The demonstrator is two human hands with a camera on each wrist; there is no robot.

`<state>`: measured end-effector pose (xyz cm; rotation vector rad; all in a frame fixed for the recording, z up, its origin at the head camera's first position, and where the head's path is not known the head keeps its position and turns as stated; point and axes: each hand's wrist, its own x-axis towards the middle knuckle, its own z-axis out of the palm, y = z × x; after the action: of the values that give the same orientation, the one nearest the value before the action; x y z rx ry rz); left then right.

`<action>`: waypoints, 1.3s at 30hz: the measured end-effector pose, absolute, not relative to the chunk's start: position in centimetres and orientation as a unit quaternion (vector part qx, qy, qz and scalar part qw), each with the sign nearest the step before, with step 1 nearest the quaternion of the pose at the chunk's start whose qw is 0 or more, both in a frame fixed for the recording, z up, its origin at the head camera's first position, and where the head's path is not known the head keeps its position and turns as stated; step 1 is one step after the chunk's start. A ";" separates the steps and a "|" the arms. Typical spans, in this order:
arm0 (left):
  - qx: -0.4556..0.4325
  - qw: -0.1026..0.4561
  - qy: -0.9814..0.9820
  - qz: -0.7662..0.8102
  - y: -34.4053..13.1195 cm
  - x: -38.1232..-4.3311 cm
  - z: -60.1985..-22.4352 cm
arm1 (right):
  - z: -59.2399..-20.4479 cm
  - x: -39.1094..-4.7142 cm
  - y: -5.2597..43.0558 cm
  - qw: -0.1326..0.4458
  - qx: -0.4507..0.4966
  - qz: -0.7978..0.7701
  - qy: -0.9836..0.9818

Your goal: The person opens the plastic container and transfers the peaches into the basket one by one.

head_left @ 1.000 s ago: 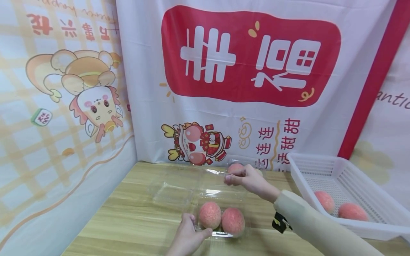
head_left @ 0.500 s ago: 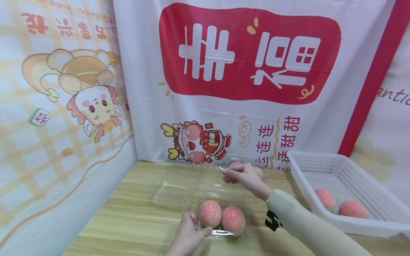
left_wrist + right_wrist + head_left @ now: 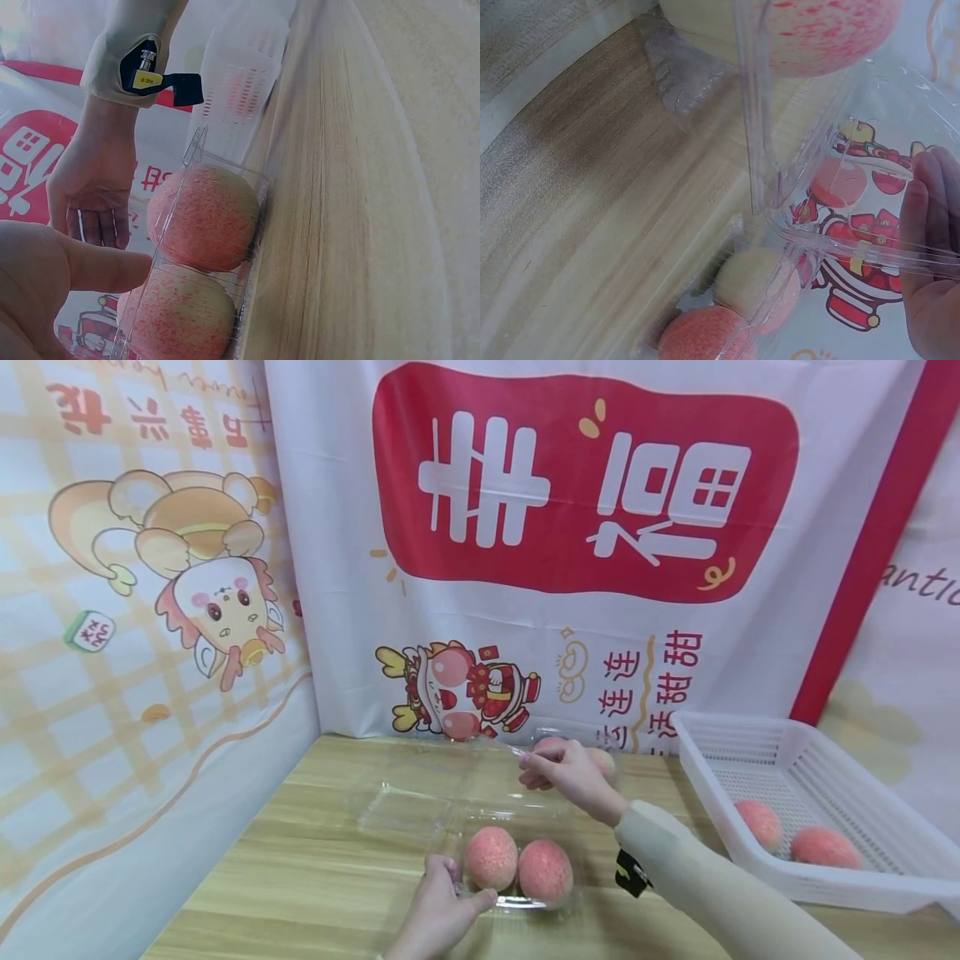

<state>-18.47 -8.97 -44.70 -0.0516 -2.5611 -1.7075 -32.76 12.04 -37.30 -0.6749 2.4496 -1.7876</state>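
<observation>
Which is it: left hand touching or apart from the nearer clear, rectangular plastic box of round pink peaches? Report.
Touching. In the left wrist view, the left hand rests its thumb against the clear box, at its rim.

bright, even light in the head view, white glints along the clear container [image 3: 517, 903], soft shadows on the table [image 3: 300, 860], wide-angle stretch toward the edges, dimmer, greyer, hazier wrist views

The head view faces forward and down; both wrist views, tilted, look closer. Head and left wrist share the lower-centre peaches [image 3: 492, 858].
</observation>
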 end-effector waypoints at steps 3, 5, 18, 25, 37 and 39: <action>-0.016 0.030 -0.831 -0.555 -9.0 -18.4 -44.7 | -37.5 -32.9 12.0 0.014 -0.215 -0.569 0.794; -0.017 0.031 -0.832 -0.554 -8.9 -18.4 -44.7 | -37.6 -33.0 12.1 0.014 -0.214 -0.568 0.795; -0.016 0.030 -0.829 -0.558 -9.0 -18.3 -44.7 | -37.4 -33.5 12.0 0.028 -0.200 -0.570 0.796; -0.014 0.028 -0.826 -0.563 -9.0 -18.2 -44.6 | -36.7 -34.2 12.3 0.017 -0.184 -0.524 0.832; -0.014 0.033 -0.832 -0.554 -9.0 -18.5 -44.6 | -36.1 -34.5 13.2 -0.145 -0.110 -0.403 0.897; -0.013 0.033 -0.830 -0.556 -9.0 -18.5 -44.6 | -35.9 -34.2 13.4 -0.161 -0.112 -0.400 0.895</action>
<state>-18.49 -9.04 -44.62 -0.0392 -2.5546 -1.7124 -34.18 13.41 -35.91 -0.3925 3.1434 -1.4057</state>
